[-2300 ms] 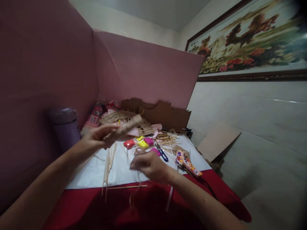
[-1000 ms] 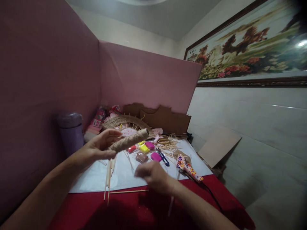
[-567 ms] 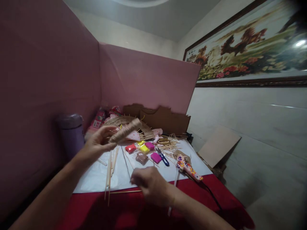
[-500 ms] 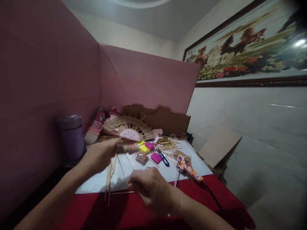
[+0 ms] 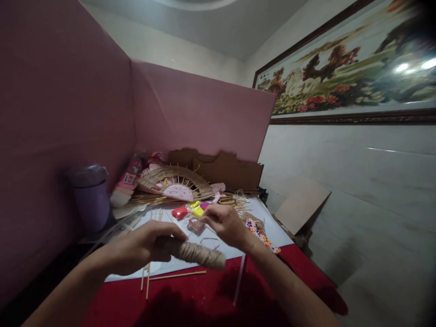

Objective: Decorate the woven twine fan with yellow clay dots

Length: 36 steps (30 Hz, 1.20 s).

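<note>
My left hand [image 5: 141, 247] is closed round one end of a spool of tan twine [image 5: 199, 254], held low over the front of the table with its free end pointing right. My right hand [image 5: 225, 222] is raised behind the spool, its fingers pinched together over the small clay packets [image 5: 190, 212]; a thin strand seems to run from the spool toward it, but I cannot make out what the fingers hold. Thin bamboo sticks [image 5: 177, 274] lie on the white sheet [image 5: 163, 268] under my left hand.
A woven fan shape with a pink middle [image 5: 175, 181] lies at the back before brown cardboard [image 5: 226, 169]. A purple cup [image 5: 89, 193] stands at the left by the pink partition. A flowered glue gun [image 5: 262, 236] lies right, red cloth [image 5: 204, 299] in front.
My left hand has dropped from chest height to just over the table and turned the spool to point right. My right hand has gone up and away toward the clay packets.
</note>
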Each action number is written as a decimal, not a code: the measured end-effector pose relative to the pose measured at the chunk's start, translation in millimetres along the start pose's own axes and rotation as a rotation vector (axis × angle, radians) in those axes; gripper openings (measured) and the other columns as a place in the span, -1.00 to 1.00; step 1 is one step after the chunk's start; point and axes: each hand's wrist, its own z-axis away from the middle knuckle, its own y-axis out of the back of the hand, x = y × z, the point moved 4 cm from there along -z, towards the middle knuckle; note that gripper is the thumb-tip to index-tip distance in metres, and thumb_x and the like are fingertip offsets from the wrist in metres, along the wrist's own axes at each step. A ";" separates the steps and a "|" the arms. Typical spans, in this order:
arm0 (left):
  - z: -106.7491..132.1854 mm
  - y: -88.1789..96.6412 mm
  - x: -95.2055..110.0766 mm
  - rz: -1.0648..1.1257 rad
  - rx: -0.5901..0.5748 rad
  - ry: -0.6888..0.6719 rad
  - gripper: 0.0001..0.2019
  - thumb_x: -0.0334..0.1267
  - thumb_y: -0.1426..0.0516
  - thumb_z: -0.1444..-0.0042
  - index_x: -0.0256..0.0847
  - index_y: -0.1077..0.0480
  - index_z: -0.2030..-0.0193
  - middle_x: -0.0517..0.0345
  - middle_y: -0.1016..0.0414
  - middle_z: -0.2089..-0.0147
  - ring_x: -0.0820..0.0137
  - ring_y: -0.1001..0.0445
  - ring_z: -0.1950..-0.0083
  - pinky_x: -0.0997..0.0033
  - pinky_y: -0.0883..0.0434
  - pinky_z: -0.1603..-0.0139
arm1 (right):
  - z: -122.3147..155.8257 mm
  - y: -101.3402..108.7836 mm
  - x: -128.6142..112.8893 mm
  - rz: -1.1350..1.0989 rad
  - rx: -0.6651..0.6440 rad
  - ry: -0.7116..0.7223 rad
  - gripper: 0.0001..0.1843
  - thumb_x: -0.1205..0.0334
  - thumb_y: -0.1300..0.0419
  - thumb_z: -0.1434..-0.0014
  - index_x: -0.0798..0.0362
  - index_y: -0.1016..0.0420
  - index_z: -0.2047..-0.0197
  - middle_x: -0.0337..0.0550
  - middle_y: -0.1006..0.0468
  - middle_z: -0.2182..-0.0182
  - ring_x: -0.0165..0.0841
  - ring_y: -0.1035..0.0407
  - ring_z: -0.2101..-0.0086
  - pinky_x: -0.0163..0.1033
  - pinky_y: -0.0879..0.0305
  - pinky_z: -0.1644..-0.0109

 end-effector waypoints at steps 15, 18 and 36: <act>-12.1 -9.9 3.2 0.587 -0.065 0.027 -0.67 -0.29 -0.23 0.16 -0.16 -0.42 0.17 0.17 -0.41 0.32 0.41 -0.31 0.36 0.45 -0.27 0.38 | -1.8 -11.9 30.3 -0.754 -0.215 -0.219 -0.72 0.03 -0.30 0.07 0.10 -0.47 0.51 -0.26 -0.43 0.56 -0.48 -0.22 0.56 -0.34 -0.15 0.50; -25.3 -9.1 -2.1 0.694 0.116 -0.022 -0.69 -0.27 -0.22 0.09 -0.15 -0.38 0.14 0.18 -0.40 0.33 0.46 -0.30 0.42 0.46 -0.27 0.43 | 2.6 -26.8 25.8 -0.890 -0.147 -0.309 -0.66 0.02 -0.34 0.12 0.08 -0.49 0.34 -0.26 -0.42 0.50 -0.53 -0.15 0.60 -0.40 -0.07 0.61; -18.8 -77.3 -48.8 -0.555 0.670 -0.086 -0.40 -0.48 -0.05 -0.05 -0.09 -0.06 -0.25 -0.11 -0.12 -0.23 0.13 -0.25 -0.19 0.08 -0.37 -0.07 | -93.7 71.1 217.5 0.802 -0.099 -0.565 -0.76 0.17 -0.16 -0.11 0.09 -0.54 0.20 0.07 -0.55 0.20 -0.13 -0.38 0.14 -0.21 -0.25 0.22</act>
